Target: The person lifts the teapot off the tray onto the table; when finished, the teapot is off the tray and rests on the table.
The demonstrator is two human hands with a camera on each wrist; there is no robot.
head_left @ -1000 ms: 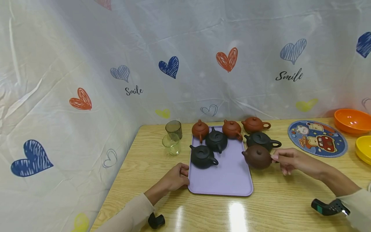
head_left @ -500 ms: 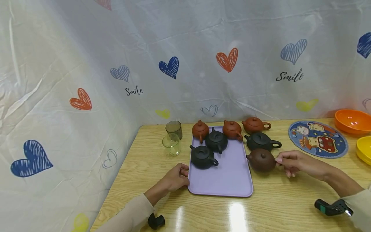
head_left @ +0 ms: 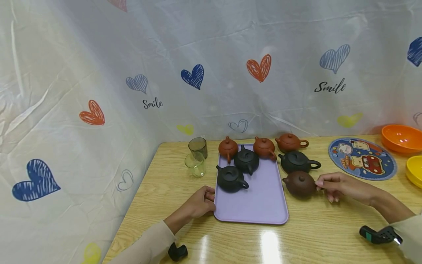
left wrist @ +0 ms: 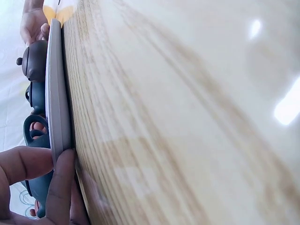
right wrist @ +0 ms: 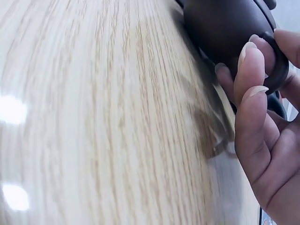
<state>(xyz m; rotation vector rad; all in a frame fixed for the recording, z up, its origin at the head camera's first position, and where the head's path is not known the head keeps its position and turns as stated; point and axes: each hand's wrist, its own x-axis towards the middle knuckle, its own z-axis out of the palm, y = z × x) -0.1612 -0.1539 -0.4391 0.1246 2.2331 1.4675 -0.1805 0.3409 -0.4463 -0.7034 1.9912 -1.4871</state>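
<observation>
My right hand (head_left: 336, 186) pinches the handle of a dark brown teapot (head_left: 300, 184), just right of the lilac tray (head_left: 254, 205). One finger goes through the handle loop in the right wrist view, and the teapot body (right wrist: 222, 28) is low over the wood or on it. At the tray's left edge, my left hand (head_left: 199, 201) grips the rim between thumb and finger, as the left wrist view shows. Standing on the tray are two black teapots (head_left: 230, 179) and two reddish-brown teapots (head_left: 228, 147). Behind the brown teapot are a black teapot (head_left: 295, 161) and a reddish-brown teapot (head_left: 288, 142).
Two glasses, one smoky (head_left: 199, 147) and one pale green (head_left: 195, 164), stand left of the tray. A round blue mat (head_left: 359, 170) lies at the right, beside an orange bowl (head_left: 402, 138) and a yellow bowl (head_left: 416, 170). A patterned curtain hangs behind the table.
My right hand has moved the dark brown teapot to the right and toward me, from over the tray's right edge to beside it. The left hand has stayed on the tray.
</observation>
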